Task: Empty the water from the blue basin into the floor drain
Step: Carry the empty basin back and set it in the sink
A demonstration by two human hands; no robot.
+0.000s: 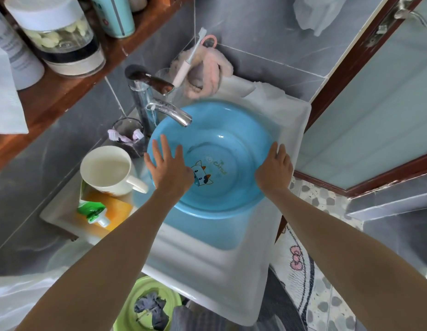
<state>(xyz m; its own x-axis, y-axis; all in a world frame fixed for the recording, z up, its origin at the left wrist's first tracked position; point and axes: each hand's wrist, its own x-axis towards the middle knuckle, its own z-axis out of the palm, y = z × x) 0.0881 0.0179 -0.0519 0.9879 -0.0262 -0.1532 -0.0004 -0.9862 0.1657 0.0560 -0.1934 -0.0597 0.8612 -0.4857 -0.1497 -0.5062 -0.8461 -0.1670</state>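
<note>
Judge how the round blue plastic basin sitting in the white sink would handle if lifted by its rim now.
The round blue plastic basin probably flexes somewhat: it looks thin and translucent. Any water inside would make it heavy and apt to slosh, so level lifting matters. The chrome tap spout overhangs its rim, likely forcing an outward slide first. Left hand and right hand sit on opposite sides.

A chrome faucet (160,103) rises at the back edge of the white sink (207,278). On the sink's left ledge a cream mug (107,169) stands beside a dark glass (130,136) holding toothbrushes, with a green-capped tube (94,212) lying near the front left corner. A pink cloth (205,72) sits at the back right. Below, a green basin (150,304) holds what looks like grey fabric.
</note>
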